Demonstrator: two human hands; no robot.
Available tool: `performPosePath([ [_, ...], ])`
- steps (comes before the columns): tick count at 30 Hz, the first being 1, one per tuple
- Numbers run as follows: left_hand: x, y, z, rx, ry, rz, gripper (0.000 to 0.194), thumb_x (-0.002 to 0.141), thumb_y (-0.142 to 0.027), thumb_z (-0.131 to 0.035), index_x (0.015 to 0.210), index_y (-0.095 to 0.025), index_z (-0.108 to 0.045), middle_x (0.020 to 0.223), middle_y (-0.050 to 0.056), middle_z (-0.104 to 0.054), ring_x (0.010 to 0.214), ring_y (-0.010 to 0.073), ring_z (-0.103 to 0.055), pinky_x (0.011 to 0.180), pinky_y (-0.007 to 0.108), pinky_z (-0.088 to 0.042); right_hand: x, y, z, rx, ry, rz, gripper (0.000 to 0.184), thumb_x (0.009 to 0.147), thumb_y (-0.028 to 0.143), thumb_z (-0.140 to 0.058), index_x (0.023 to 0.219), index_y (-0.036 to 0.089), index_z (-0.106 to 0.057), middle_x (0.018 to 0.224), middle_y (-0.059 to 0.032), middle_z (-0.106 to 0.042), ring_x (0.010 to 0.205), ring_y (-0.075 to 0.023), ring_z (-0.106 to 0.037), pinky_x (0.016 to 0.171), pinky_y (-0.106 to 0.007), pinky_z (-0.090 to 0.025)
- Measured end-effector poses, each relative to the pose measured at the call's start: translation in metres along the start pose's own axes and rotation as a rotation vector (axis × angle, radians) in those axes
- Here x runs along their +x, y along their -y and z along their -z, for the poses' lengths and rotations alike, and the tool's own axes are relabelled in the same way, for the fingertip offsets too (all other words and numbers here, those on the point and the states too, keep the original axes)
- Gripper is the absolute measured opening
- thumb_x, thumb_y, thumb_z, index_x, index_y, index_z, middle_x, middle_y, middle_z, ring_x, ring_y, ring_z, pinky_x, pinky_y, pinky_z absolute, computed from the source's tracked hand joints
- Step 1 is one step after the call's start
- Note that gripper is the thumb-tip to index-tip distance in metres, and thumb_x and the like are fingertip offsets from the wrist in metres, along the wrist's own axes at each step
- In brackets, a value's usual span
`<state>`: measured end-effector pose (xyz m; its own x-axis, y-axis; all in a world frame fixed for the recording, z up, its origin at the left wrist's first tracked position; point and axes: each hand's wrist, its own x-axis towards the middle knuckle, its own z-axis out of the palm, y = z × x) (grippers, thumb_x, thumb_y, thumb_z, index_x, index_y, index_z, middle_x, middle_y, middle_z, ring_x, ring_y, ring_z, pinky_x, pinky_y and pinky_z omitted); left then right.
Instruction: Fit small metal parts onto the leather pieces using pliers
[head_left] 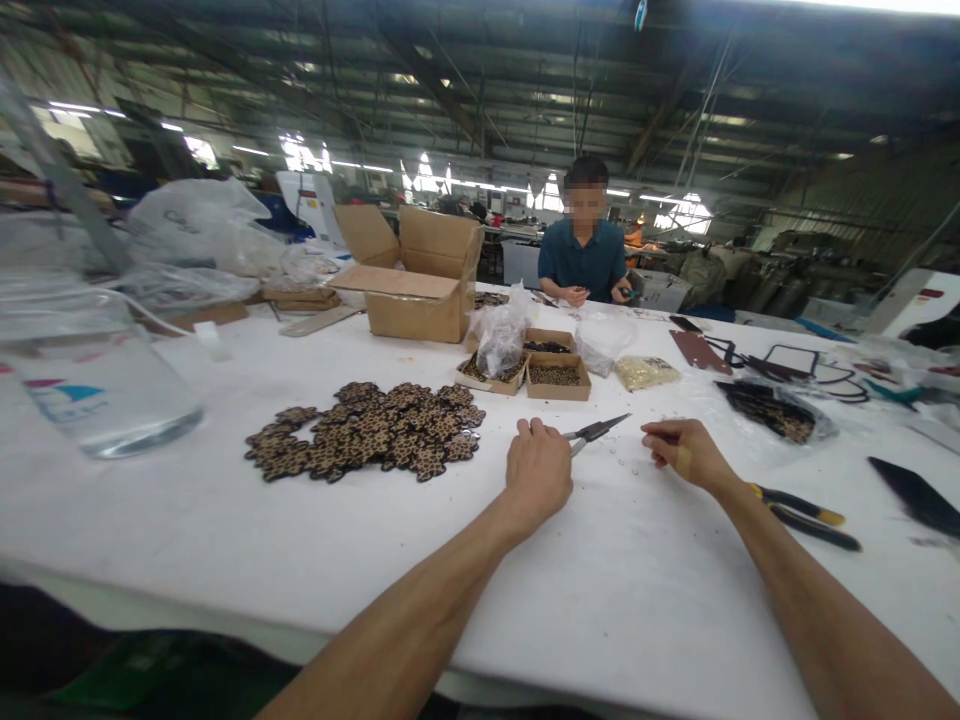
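Observation:
My left hand [540, 465] is wrapped around a pair of long-nose pliers [600, 429], whose grey jaws point right and away from me. To its right, my right hand [686, 450] is closed in a pinch, with a bandage-like strip near the thumb. Whatever may be between those fingertips is too small to make out. Several tiny clear or metal bits [626, 462] lie on the white table between my hands. Left of my left hand spreads a pile of leopard-print, flower-shaped pieces [382, 430]. Yellow-and-black-handled pliers [810, 515] lie beside my right forearm.
Small boxes of beads or fittings [559, 385] stand ahead, near an open carton [420, 310]. A large clear jug [97, 370] is at left. Bagged patterned pieces [776, 412] and a dark phone-like slab [915, 495] lie right. A co-worker [582, 250] sits across the white table [300, 560].

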<state>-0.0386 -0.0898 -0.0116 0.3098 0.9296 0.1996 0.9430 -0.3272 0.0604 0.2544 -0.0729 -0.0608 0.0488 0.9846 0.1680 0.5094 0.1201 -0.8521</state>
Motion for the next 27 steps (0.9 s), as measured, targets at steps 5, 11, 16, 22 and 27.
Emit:
performPosePath([
  [5, 0.0, 0.001, 0.005, -0.014, 0.049, 0.028, 0.035, 0.082, -0.016, -0.053, 0.116, -0.011, -0.061, 0.119, 0.019, -0.056, 0.108, 0.0301, -0.056, 0.089, 0.041, -0.05, 0.007, -0.037, 0.041, -0.514, -0.197, 0.017, 0.033, 0.083, 0.038, -0.066, 0.102, 0.016, -0.08, 0.093, -0.0117, -0.08, 0.085, -0.028, -0.075, 0.077, -0.033, -0.056],
  [11, 0.002, 0.003, 0.015, -0.071, 0.151, 0.088, 0.036, 0.085, -0.02, -0.05, 0.119, -0.014, -0.059, 0.119, 0.017, -0.056, 0.103, 0.0284, -0.064, 0.084, 0.039, -0.054, 0.014, -0.07, 0.06, -0.834, -0.112, -0.081, 0.042, 0.087, 0.045, -0.06, 0.115, 0.019, -0.078, 0.104, -0.013, -0.079, 0.095, -0.032, -0.073, 0.079, -0.035, -0.052],
  [16, 0.004, 0.008, 0.018, -0.094, 0.164, 0.101, 0.034, 0.085, -0.021, -0.049, 0.117, -0.015, -0.058, 0.117, 0.016, -0.057, 0.098, 0.027, -0.067, 0.082, 0.037, -0.054, 0.017, -0.07, 0.056, -0.828, -0.048, -0.024, 0.039, 0.089, 0.044, -0.057, 0.112, 0.021, -0.08, 0.103, -0.0125, -0.079, 0.09, -0.0302, -0.073, 0.074, -0.033, -0.05],
  [22, 0.011, 0.017, 0.016, -0.114, 0.096, 0.158, 0.028, 0.085, -0.02, -0.048, 0.11, -0.015, -0.059, 0.11, 0.014, -0.062, 0.095, 0.0273, -0.068, 0.077, 0.036, -0.053, 0.017, -0.067, 0.05, -0.817, -0.107, 0.034, 0.031, 0.086, 0.037, -0.061, 0.103, 0.023, -0.083, 0.101, -0.0132, -0.079, 0.088, -0.0327, -0.073, 0.071, -0.035, -0.049],
  [27, 0.014, 0.017, 0.014, -0.111, 0.076, 0.177, 0.025, 0.084, -0.02, -0.049, 0.107, -0.016, -0.06, 0.109, 0.014, -0.063, 0.094, 0.0275, -0.068, 0.077, 0.036, -0.053, 0.021, -0.066, 0.046, -0.75, -0.154, 0.047, 0.022, 0.083, 0.032, -0.065, 0.091, 0.026, -0.084, 0.092, -0.0099, -0.08, 0.084, -0.0303, -0.072, 0.07, -0.033, -0.048],
])
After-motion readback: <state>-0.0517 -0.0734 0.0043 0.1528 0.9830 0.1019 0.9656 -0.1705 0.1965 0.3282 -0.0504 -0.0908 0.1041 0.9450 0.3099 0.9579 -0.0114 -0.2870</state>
